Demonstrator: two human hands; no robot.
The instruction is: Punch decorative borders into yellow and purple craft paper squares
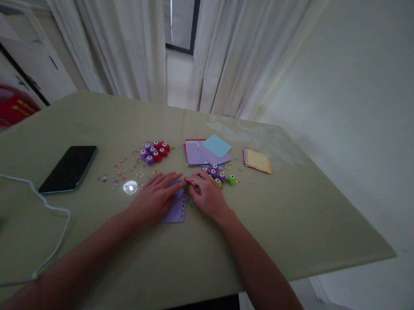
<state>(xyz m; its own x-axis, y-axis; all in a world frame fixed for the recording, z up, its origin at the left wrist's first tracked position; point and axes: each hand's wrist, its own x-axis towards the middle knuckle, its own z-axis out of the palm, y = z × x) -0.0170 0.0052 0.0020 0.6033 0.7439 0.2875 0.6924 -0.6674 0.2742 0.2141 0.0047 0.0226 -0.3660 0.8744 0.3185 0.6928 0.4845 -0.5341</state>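
Note:
My left hand [156,196] lies spread and flat over a purple card [176,211], covering most of it. A row of small punched shapes runs down the card's right edge. At the card's upper right edge, my right hand [207,192] is closed in a pinch on a small green paper punch [186,188], mostly hidden by the fingers. Just beyond the right hand sit several purple paper punches [214,172] and a green one [231,180]. Another cluster of red and purple punches [155,152] stands farther back on the left.
Coloured paper bits [123,167] and a clear round disc [130,187] lie left of my hands. Loose coloured cards [207,151] and a cream card stack [257,160] are at the back. A black tablet [69,168] and a white cable [64,221] lie leftward.

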